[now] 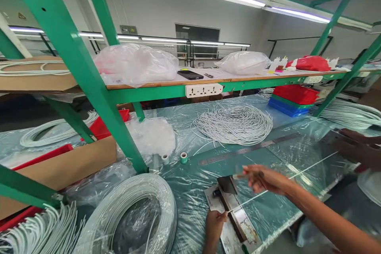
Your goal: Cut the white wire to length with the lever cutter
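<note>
Two hands at work near the bottom edge. Left hand (214, 222) is closed, pinching the end of a thin white cable (268, 189) right by the small cutter (230, 202) w/ a dark blade, mounted on a metal plate on the plastic-covered table (268, 158). Right hand (260, 177) is just above the cutter, fingers curled round the same cable; a bit blurred, so exact grip is hard to tell. Cable runs taut from the left hand up & to the right, toward another person's hand (358, 149) at the right edge. Big coil of white cable (131, 214) sits just left of the cutter, cut lengths bundled at the lower-left corner. Further back: steel ruler (247, 150) lying flat, two small tape rolls (183, 157), then a loose coil (235, 123) of white cable. Beyond that, red & blue trays (293, 99) under the green shelf (166, 91), w/ a socket strip (204, 89) on its edge & plastic bags (135, 63) on top.
</note>
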Action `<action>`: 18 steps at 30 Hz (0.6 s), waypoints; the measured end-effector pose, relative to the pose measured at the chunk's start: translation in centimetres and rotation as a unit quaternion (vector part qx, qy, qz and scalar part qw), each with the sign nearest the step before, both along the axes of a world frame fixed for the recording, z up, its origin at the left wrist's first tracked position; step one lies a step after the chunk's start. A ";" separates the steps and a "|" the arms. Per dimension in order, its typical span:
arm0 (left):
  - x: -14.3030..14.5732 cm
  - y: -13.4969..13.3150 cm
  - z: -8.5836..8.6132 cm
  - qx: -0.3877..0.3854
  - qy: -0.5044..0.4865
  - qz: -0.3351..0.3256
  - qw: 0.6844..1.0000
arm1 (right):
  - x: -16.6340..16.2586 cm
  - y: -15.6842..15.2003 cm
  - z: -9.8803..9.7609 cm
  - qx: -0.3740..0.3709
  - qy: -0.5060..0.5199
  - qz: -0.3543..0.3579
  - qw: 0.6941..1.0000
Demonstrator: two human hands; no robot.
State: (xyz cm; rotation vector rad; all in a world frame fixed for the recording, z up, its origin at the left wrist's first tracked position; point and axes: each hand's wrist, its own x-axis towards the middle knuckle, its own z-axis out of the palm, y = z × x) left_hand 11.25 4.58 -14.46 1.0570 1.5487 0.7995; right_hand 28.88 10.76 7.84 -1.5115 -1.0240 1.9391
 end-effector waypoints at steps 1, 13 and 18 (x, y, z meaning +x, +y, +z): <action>0.0 0.0 0.0 0.001 0.006 0.001 1.000 | 0.7 -2.2 -0.6 -0.003 0.007 -0.011 1.000; -0.3 -0.6 0.6 0.078 0.106 -0.080 0.988 | 2.0 -12.8 -10.0 -0.072 -0.104 0.013 0.992; 0.4 0.2 -0.1 -0.024 -0.008 -0.024 0.999 | 2.0 -13.1 -11.1 -0.042 -0.084 0.023 0.995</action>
